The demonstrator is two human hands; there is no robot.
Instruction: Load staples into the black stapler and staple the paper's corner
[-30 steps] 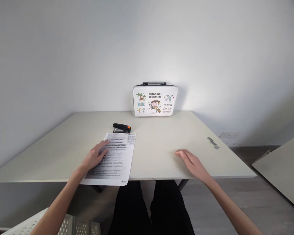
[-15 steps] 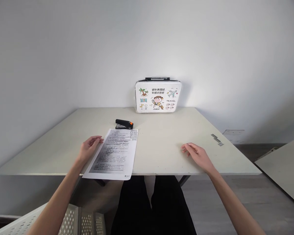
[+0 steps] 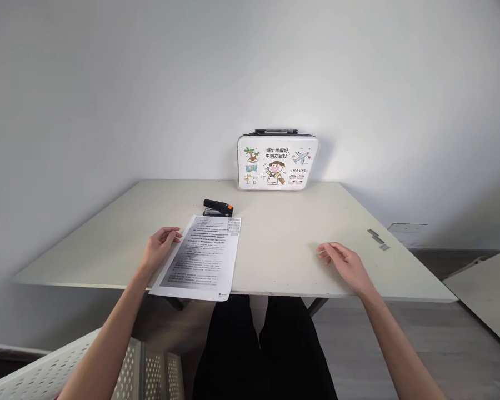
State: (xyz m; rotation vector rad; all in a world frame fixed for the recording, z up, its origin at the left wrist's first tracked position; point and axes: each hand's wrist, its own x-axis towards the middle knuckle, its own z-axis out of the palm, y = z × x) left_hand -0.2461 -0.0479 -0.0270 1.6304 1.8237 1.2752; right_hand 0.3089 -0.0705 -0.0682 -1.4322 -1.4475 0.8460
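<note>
Printed sheets of paper [image 3: 202,258] lie on the white table, their near end hanging slightly past the front edge. Beside their left edge rests my left hand [image 3: 160,247], fingers loosely bent and holding nothing. My right hand [image 3: 344,265] is low over the right half of the table, also with relaxed, slightly curled fingers and nothing in them. Just beyond the paper's top edge sits a black stapler [image 3: 218,208] with an orange patch at its right end.
A white case [image 3: 277,166] with cartoon prints and a black handle stands upright against the wall at the table's [image 3: 283,239] back. Grey strips [image 3: 378,239] mark the table's right side. A perforated white plastic basket [image 3: 154,369] is below at the left.
My view has turned slightly left, so the table and the things on it appear shifted to the right. Both hands keep nearly the same pose, and the paper and stapler stay in place.
</note>
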